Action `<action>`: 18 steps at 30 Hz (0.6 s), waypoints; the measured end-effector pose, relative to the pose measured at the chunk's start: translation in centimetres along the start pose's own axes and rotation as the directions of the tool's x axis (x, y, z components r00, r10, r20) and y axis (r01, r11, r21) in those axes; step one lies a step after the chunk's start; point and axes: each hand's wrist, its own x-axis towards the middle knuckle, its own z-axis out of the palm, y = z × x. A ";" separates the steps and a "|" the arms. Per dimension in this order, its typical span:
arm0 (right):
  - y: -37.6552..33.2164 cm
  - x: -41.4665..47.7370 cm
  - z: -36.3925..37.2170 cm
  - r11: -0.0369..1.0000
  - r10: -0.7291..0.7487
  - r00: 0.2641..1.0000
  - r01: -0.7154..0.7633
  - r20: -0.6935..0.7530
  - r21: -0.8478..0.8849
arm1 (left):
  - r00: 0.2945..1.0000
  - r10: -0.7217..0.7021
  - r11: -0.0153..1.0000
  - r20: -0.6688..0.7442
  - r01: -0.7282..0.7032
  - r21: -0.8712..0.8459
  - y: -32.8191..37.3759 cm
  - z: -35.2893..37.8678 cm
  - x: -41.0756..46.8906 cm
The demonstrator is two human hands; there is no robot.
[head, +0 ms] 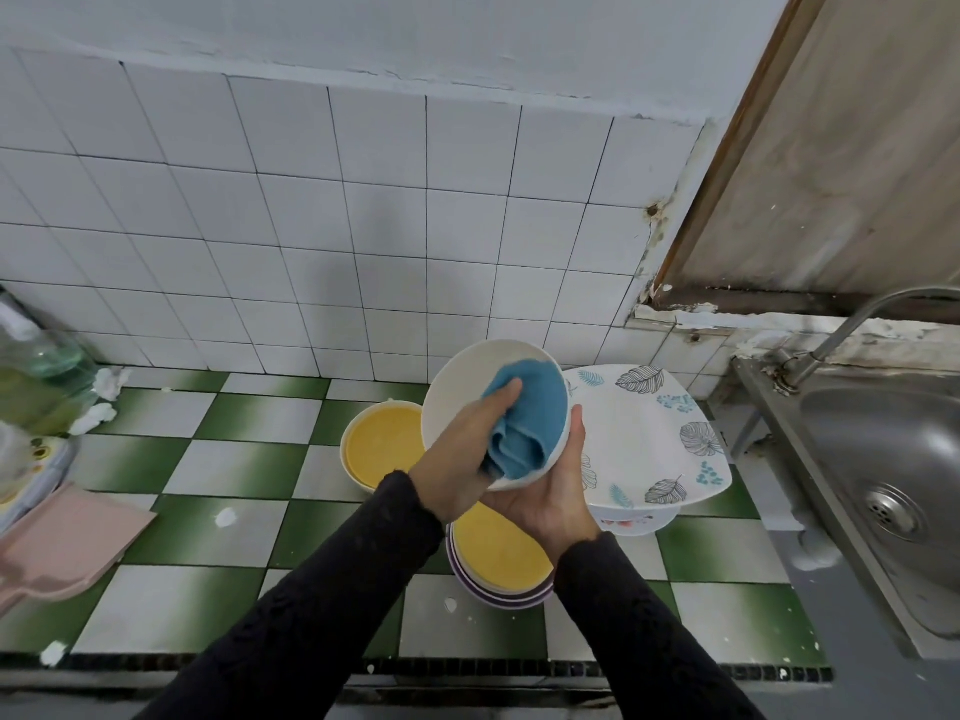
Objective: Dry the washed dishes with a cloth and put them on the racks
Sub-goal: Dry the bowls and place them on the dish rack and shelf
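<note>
Two dark sleeves (322, 610) reach in over the front edge of the green-and-white checked counter (218, 480). Just past that edge, under the right wrist, sits a stack of bowls (498, 558) with purple rims, the top one yellow inside.

Above the stack, both hands meet on one white bowl (454, 387), held off the counter and tilted so its opening faces the camera. The right hand (553, 496) cups it from below and from the right, with the palm under the base and the thumb up over the rim. The left hand (457, 454) comes in from the left and reaches into the bowl, its fingers bunched round a blue cloth (530, 413). The cloth is pressed against the inside wall and fills the right half of the bowl.

Behind the left hand a yellow bowl (379, 444) stands on the counter, partly hidden by the white one. To the right, a square leaf-print plate (639, 433) rests on top of a patterned bowl (634, 519), near the counter's right edge.

Beyond that edge lies a steel sink (883, 449), its tap (857, 324) arching in from the back. At the counter's left edge a pink tray (67, 543) juts in, and a clear bottle (36, 376) stands in the far left corner. White wall tiles (363, 226) rise behind the counter's back edge.
</note>
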 end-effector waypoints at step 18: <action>0.1 -0.6 -2.2 0.976 0.163 0.981 -0.144 0.107 -0.163 | 0.966 0.038 -0.029 0.256 -0.255 0.966 -5.0 -8.8 4.8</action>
